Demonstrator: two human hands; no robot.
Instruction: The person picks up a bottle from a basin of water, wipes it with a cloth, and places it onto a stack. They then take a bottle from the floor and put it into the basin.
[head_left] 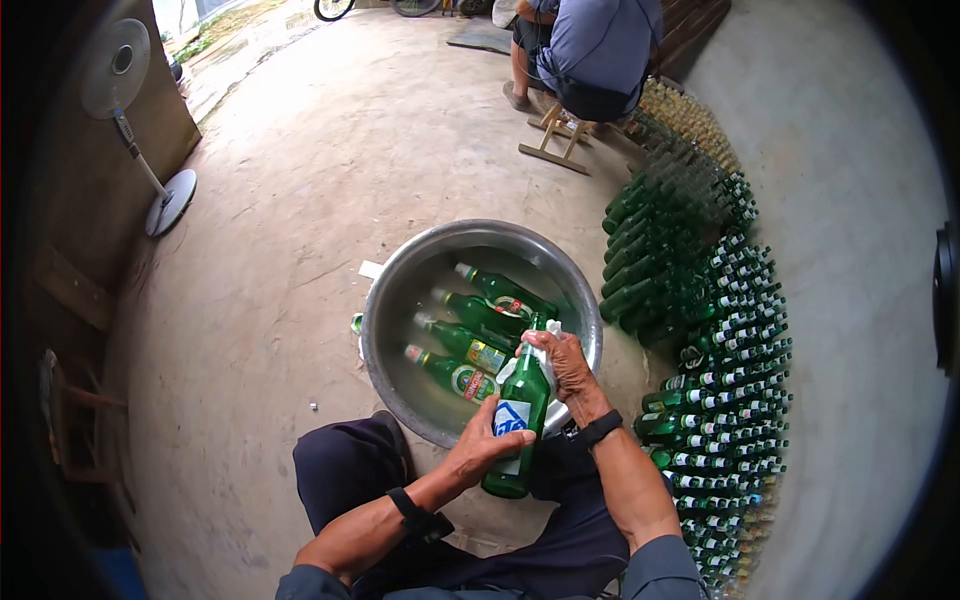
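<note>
A green glass bottle (520, 400) with a white and blue label is tilted over the near rim of a round metal basin (385, 385), neck pointing away. My left hand (484, 441) grips its body beside the label. Around its neck, my right hand (566, 362) is closed with a white cloth (548, 370) between fingers and glass. Several labelled green bottles lie in the water inside the basin, among them one with a red and white label (512, 293) and one with a yellow label (468, 345).
Stacked green bottles (730, 380) line the wall on the right. Another person (600, 50) sits on a wooden stool (556, 150) at the top. A standing fan (125, 115) is at the upper left, and a wooden chair (85, 400) at the left.
</note>
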